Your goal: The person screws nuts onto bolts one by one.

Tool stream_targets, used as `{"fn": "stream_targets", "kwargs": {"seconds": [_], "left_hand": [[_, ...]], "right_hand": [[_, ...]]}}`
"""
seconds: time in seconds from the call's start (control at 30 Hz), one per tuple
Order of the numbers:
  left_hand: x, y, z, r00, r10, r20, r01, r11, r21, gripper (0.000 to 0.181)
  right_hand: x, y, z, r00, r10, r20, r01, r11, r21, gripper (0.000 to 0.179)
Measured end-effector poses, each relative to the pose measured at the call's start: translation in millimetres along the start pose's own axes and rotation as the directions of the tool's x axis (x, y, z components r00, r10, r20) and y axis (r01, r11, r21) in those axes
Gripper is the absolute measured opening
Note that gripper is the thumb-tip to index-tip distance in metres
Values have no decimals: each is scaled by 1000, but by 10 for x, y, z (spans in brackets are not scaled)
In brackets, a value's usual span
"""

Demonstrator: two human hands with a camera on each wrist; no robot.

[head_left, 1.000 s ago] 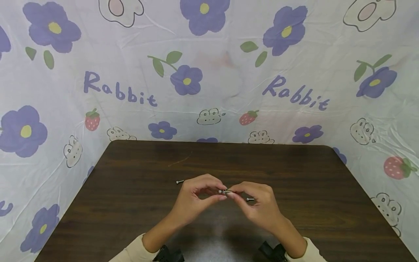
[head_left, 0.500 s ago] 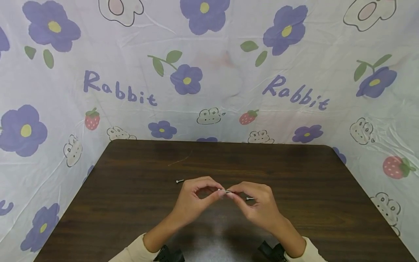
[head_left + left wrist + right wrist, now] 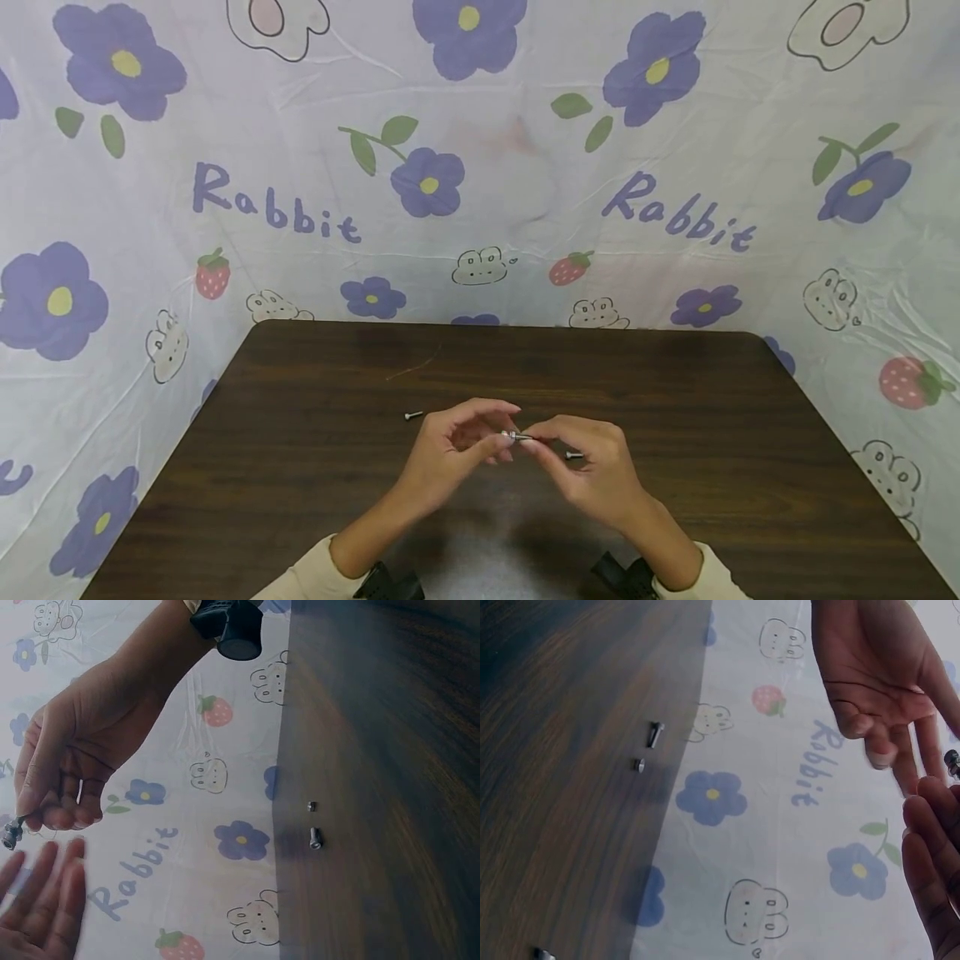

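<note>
My right hand (image 3: 596, 467) pinches a small metal bolt (image 3: 517, 436) between thumb and fingertips. A thicker piece, nut or bolt head, shows at its left end. Beside that end is my left hand (image 3: 459, 446), its thumb tip right at the metal and its other fingers lifted away and spread. In the left wrist view the bolt (image 3: 10, 834) pokes out from the right hand's fingertips (image 3: 28, 802), while the left fingers (image 3: 45, 907) are blurred and apart. The right wrist view shows the left palm (image 3: 885, 682) and the bolt (image 3: 952, 761) at the frame edge.
On the dark wooden table (image 3: 300, 483) lie a loose bolt (image 3: 413, 415) beyond the left hand and another bolt (image 3: 573, 456) by the right hand. A small nut (image 3: 639, 765) lies near a bolt (image 3: 655, 735). A printed cloth (image 3: 525, 200) hangs behind the table.
The left fingers close on the bolt's left end half a second ago and are now lifted and spread, the thumb staying near it. My right hand holds still.
</note>
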State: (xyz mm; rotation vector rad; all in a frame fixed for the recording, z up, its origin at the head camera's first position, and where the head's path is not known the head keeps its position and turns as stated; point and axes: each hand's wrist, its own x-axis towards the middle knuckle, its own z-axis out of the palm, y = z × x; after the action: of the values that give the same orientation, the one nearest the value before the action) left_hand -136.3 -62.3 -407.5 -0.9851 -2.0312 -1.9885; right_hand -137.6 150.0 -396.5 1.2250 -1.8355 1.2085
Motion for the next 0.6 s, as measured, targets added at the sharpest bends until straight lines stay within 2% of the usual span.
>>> {"fn": "stream_targets", "kwargs": {"seconds": [0.07, 0.13, 0.3, 0.6], "left_hand": [[-1, -1, 2, 999, 42, -1, -42, 999, 0, 34], [-2, -9, 6, 996, 85, -10, -84, 996, 15, 37], [-7, -45, 13, 990, 141, -21, -141, 990, 0, 27], [0, -34, 16, 989, 145, -14, -145, 989, -8, 17]], "right_hand": [[-4, 4, 1, 1000, 0, 0, 0, 1000, -5, 17], [-5, 7, -2, 1000, -1, -2, 1, 1000, -11, 16], [-3, 6, -7, 1000, -4, -3, 4, 1000, -16, 12], [-3, -5, -11, 1000, 10, 2, -10, 1000, -17, 12]]}}
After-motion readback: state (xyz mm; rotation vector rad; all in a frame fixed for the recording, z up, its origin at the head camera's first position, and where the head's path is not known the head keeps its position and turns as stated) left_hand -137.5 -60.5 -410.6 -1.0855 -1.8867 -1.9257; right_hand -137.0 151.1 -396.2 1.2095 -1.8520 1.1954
